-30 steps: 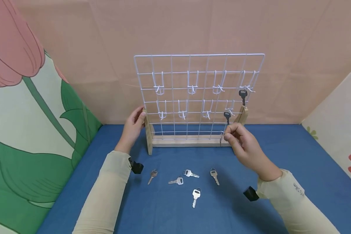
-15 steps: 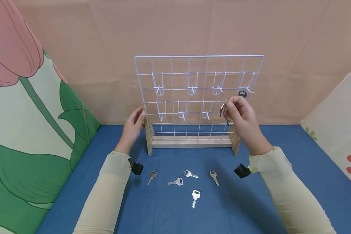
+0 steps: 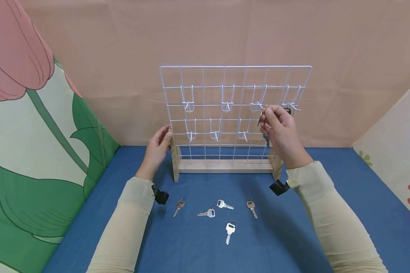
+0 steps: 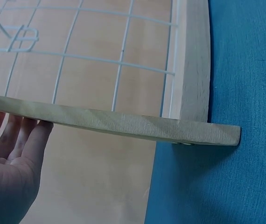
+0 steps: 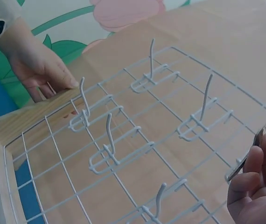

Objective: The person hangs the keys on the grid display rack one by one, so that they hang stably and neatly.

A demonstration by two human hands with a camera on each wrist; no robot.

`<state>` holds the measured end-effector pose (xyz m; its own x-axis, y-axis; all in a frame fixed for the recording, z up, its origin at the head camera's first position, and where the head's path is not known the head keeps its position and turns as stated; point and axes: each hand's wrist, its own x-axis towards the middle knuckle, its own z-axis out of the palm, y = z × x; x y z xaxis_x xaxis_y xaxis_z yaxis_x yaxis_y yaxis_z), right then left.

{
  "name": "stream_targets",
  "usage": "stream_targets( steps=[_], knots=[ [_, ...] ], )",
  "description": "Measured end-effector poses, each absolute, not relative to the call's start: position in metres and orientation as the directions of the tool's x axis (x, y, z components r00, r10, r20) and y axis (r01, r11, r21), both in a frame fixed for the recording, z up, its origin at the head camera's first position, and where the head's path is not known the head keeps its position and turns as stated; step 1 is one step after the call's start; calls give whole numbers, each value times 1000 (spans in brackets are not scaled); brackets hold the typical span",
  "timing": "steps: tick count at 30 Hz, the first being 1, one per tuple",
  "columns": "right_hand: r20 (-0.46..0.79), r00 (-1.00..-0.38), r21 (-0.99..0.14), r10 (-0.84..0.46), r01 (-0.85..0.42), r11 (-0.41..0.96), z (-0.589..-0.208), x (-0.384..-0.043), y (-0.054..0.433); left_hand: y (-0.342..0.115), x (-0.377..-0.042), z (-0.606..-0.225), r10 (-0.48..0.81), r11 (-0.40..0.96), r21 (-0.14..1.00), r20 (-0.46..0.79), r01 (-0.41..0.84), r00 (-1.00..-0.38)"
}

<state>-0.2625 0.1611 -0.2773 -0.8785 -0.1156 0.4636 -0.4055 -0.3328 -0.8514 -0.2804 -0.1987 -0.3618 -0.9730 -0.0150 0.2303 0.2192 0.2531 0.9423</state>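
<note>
A white wire grid rack point(image 3: 235, 67) with several hooks stands in a wooden frame. My left hand point(image 3: 156, 149) grips its left wooden post point(image 4: 109, 123), with the fingers behind the wood in the left wrist view. My right hand point(image 3: 281, 131) pinches a small metal key point(image 3: 260, 117) by its head end, close to the upper-row hook point(image 3: 257, 105) third from left. In the right wrist view, the key point(image 5: 239, 168) juts out from the fingertips. Below that hand, a dark key point(image 3: 267, 141) hangs from the rack. Another dark key point(image 3: 288, 110) is mostly hidden behind the hand.
Several silver keys with rings lie spread on the blue cloth before the rack, the nearest key point(image 3: 230, 232) toward the front. A wooden bar point(image 3: 225, 168) joins the posts at the bottom. A tan backdrop point(image 3: 123, 57) rises behind.
My right hand has lifted the key from low by the right post up to the upper row of hooks, and slightly left. The left hand keeps its grip on the post.
</note>
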Motion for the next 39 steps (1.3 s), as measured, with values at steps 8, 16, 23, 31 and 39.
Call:
stream_targets(
  steps=[8,16,23,31,39],
  knots=[
    [397,-910,-885,-122,-345,-312,-275,-269,158,-199,-281,-362,-12,248,941,239,229,-971],
    [282,-957,-935,-62,-261,-239,-272,-276,152,-200,-279,-363,-6,244,946,223,214,-975],
    [254,-967,-963,22,-255,-92,-269,-274,154,-197,-273,-350,-1,219,955,203,198,-979],
    [335,-938,-931,-89,-344,124,-289,-249,165,-200,-282,-359,-4,221,949,231,224,-973],
    [332,-882,-825,-335,-443,349,-341,-236,179,-200,-283,-362,-6,238,947,223,215,-975]
  ],
)
